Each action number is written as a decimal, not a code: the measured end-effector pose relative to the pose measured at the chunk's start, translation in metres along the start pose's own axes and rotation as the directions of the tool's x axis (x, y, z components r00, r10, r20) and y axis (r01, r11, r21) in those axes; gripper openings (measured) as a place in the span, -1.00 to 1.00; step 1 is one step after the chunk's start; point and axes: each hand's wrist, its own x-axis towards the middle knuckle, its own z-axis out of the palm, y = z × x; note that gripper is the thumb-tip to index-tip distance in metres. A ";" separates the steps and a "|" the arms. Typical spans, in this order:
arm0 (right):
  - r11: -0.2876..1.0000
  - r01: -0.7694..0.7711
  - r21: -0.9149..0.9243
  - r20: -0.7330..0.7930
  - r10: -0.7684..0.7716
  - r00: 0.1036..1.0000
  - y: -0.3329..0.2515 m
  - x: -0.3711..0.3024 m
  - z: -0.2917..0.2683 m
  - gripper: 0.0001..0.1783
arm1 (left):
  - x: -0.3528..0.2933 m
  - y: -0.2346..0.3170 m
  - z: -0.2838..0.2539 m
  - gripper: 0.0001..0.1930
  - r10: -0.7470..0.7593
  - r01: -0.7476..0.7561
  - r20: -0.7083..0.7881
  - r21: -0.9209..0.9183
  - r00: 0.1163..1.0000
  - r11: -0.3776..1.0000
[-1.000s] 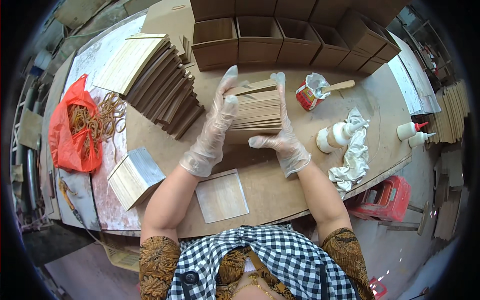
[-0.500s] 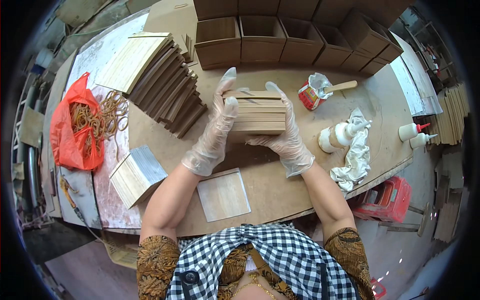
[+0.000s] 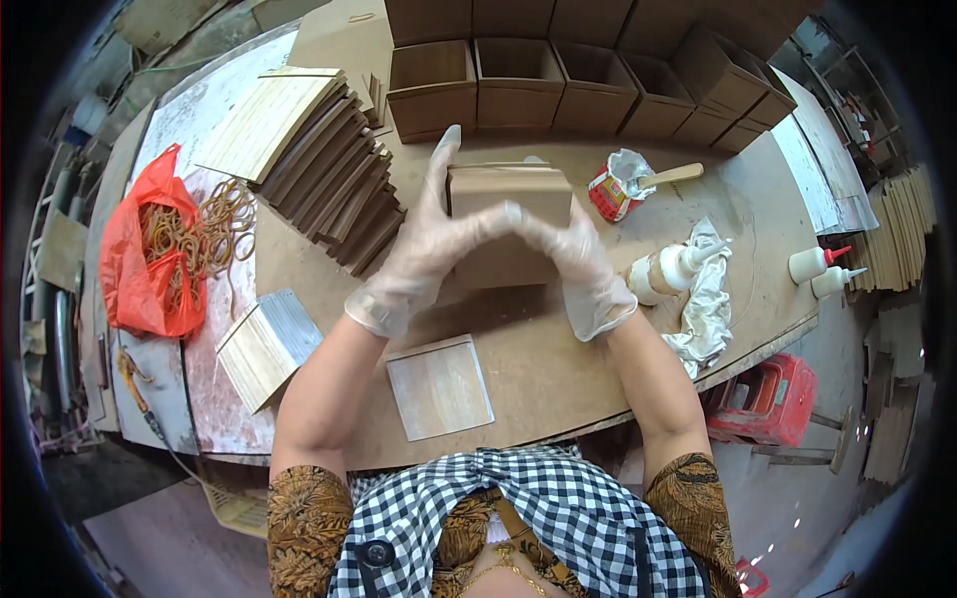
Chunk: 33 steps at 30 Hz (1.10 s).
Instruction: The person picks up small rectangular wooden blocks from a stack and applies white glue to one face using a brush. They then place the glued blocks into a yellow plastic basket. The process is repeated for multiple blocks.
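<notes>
A squared stack of thin wooden boards [image 3: 510,187] stands upright in front of me between my hands. Both hands wear clear plastic gloves. My left hand [image 3: 424,244] is wrapped round the stack's left side, one finger stretched up along it and the thumb across its near face. On the right side my right hand [image 3: 581,254] grips it, its thumb meeting the left one before the stack; its other fingers are mostly hidden behind. A single pale square board [image 3: 441,387] lies flat nearer to me. Left of it sits a small block of light boards [image 3: 267,349].
A leaning row of wooden boards [image 3: 324,169] is at left, beside a red bag [image 3: 150,259] of rubber bands. Open wooden boxes [image 3: 518,90] line the back. At right are a red carton [image 3: 610,194] with a stick, a glue bottle [image 3: 663,277] and a crumpled cloth [image 3: 703,324].
The stack has tipped, so a smooth brown face replaces the layered edges toward me. My thumbs have come together across its front.
</notes>
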 end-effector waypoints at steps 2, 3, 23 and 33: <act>0.965 -0.250 0.083 0.018 0.249 0.968 -0.026 0.008 0.007 -0.07 | 0.010 0.010 0.004 0.11 -0.342 0.332 -0.055 -0.144 0.938 0.932; 0.924 -0.365 0.117 0.020 0.365 0.931 -0.036 0.013 0.004 -0.08 | 0.017 0.012 0.010 0.03 -0.497 0.476 -0.049 -0.223 0.866 0.851; 0.177 0.310 -0.934 0.314 -0.008 0.950 -0.055 0.000 0.009 0.39 | -0.063 -0.004 -0.025 -0.48 0.105 -0.087 -0.136 0.134 0.985 0.987; 0.135 0.292 -0.947 0.305 0.089 0.948 -0.079 -0.006 0.015 0.11 | -0.211 -0.010 -0.048 -0.70 0.068 0.004 -0.213 0.319 0.975 0.948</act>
